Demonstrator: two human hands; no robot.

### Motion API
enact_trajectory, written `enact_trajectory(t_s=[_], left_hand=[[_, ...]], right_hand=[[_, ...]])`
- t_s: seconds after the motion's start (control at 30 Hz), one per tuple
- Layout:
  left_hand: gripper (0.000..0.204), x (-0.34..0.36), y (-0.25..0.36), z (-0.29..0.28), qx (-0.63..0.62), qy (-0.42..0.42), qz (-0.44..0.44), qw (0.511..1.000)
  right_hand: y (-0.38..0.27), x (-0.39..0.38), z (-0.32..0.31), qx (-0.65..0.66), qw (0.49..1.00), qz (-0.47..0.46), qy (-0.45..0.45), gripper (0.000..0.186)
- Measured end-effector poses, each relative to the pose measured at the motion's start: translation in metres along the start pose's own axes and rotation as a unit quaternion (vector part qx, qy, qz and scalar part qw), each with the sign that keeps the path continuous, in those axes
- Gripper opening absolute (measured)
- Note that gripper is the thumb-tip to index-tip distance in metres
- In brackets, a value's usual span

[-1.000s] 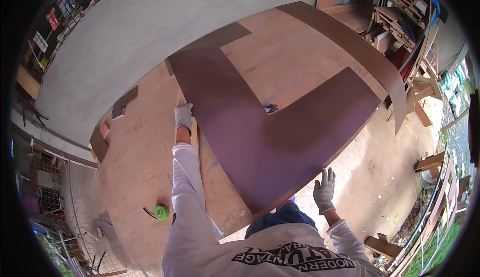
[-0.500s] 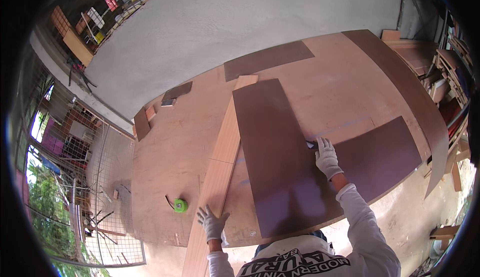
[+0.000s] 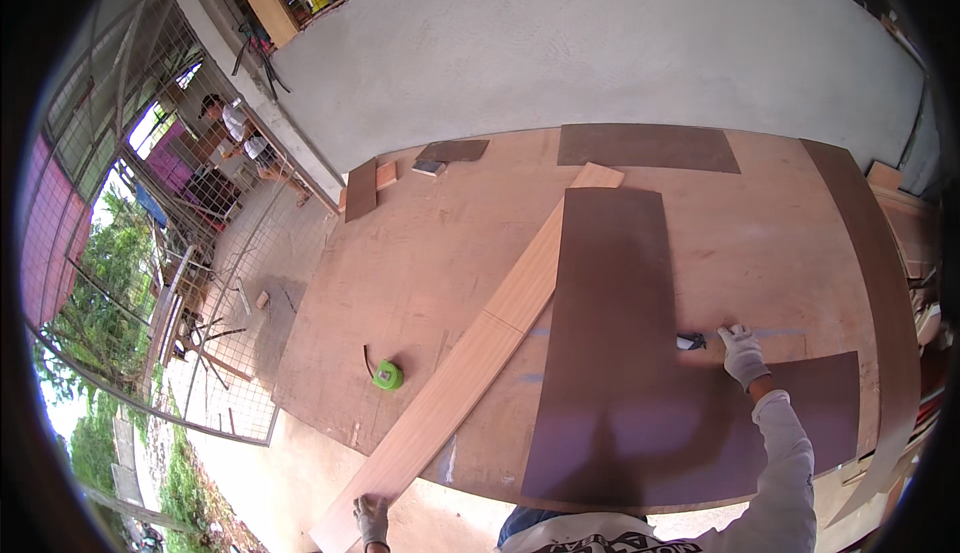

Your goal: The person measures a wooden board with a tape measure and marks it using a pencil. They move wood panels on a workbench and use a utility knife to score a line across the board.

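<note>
My left gloved hand [image 3: 371, 519] grips the near end of a long, pale wooden plank [image 3: 450, 403], which lies diagonally over the plywood tabletop [image 3: 330, 323]. My right gloved hand [image 3: 744, 357], fingers slightly bent and apart, is just right of a small dark tool [image 3: 690, 341], at the inner corner of an L-shaped dark brown sheet [image 3: 610, 333]. That sheet lies beside the plank, partly over its far part. A green tape measure [image 3: 387, 375] sits left of the plank.
Small offcuts [image 3: 362, 190] and a dark rectangle [image 3: 645, 148] lie along the back by a grey wall [image 3: 600, 43]. A long dark strip [image 3: 880, 283] runs down the right side. A co-worker [image 3: 240, 133] is behind the mesh fence [image 3: 230, 373] at left.
The view has swung left, bringing the co-worker in. My left hand has left the dark sheet and moved back along the plank. My right hand has risen from the sheet's near edge to the tool.
</note>
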State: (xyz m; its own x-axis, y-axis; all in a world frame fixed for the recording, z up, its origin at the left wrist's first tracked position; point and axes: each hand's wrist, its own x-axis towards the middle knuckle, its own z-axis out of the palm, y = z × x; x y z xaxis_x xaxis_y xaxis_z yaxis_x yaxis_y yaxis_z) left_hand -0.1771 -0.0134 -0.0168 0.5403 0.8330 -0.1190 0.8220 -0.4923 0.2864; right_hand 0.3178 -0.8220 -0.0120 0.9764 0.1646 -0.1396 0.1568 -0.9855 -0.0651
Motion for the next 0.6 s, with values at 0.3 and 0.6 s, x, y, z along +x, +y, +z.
enact_trajectory(t_s=[0.3, 0.6], left_hand=[[0.081, 0.044, 0.014, -0.004, 0.0, -0.02, -0.083, 0.996], [0.088, 0.016, -0.024, -0.018, 0.009, 0.023, -0.108, 0.994]], right_hand=[[-0.083, 0.012, 0.011, -0.021, 0.996, -0.071, 0.052, 0.08], [0.068, 0.03, -0.027, -0.165, 0.985, -0.016, 0.05, 0.064]])
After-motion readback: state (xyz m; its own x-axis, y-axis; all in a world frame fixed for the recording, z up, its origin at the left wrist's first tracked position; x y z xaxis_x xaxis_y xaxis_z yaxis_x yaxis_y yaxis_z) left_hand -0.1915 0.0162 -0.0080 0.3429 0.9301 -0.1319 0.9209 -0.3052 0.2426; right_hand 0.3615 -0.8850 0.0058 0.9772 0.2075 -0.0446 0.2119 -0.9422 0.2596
